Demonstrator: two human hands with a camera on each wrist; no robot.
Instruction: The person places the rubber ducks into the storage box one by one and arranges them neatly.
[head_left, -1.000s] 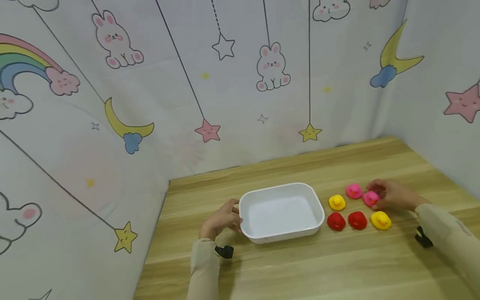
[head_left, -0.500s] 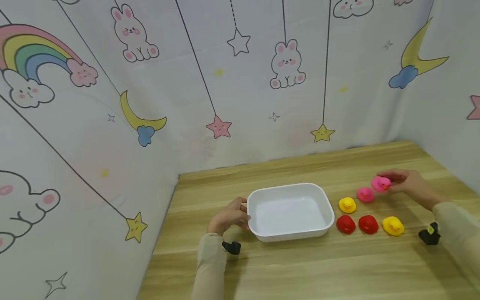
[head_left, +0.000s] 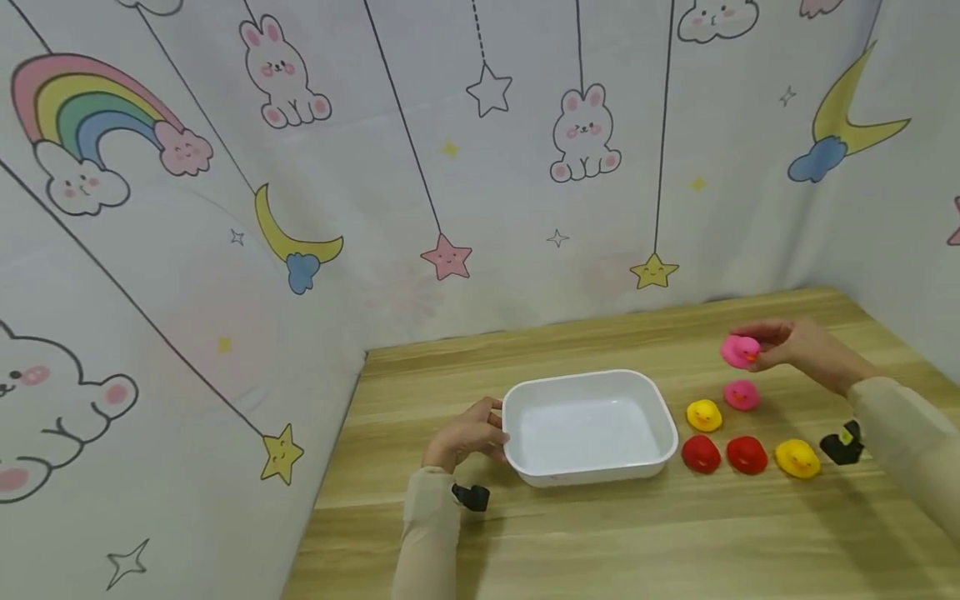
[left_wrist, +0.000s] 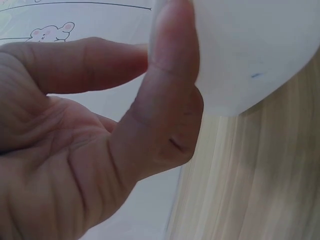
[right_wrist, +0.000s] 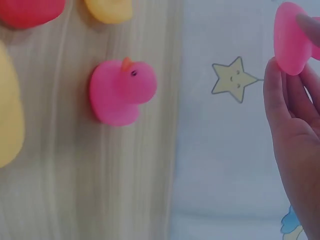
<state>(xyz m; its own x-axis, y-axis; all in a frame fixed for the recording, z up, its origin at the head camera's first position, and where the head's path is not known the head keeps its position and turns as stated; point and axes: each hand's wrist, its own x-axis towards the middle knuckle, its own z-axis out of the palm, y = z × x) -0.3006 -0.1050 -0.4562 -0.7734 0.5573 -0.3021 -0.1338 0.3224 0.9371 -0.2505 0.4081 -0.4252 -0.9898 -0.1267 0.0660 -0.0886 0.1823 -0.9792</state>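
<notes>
My right hand (head_left: 813, 352) pinches a pink rubber duck (head_left: 738, 351) between thumb and fingertips, raised off the table. The right wrist view catches the same hand (right_wrist: 300, 120) at its right edge, with the held duck's (right_wrist: 291, 42) underside showing. A second pink duck (head_left: 742, 396) sits on the table below it. At the left end of a white rectangular tub (head_left: 588, 433), my left hand (head_left: 467, 437) grips the rim, thumb on the near side. In the left wrist view, that thumb lies along the tub's outer wall (left_wrist: 240, 55). Nothing lies inside the tub.
Right of the tub sit two red ducks (head_left: 747, 455) and two yellow ducks (head_left: 798, 459) on the wooden table (head_left: 600, 542). Black wrist cameras (head_left: 471, 497) stick out under both forearms. A cartoon-printed fabric wall (head_left: 510, 308) closes off the back and sides.
My right hand has picked the pink duck up from the table, then carried it slightly left. My left hand has stayed at the tub. The head view has shifted, moving the scene rightward.
</notes>
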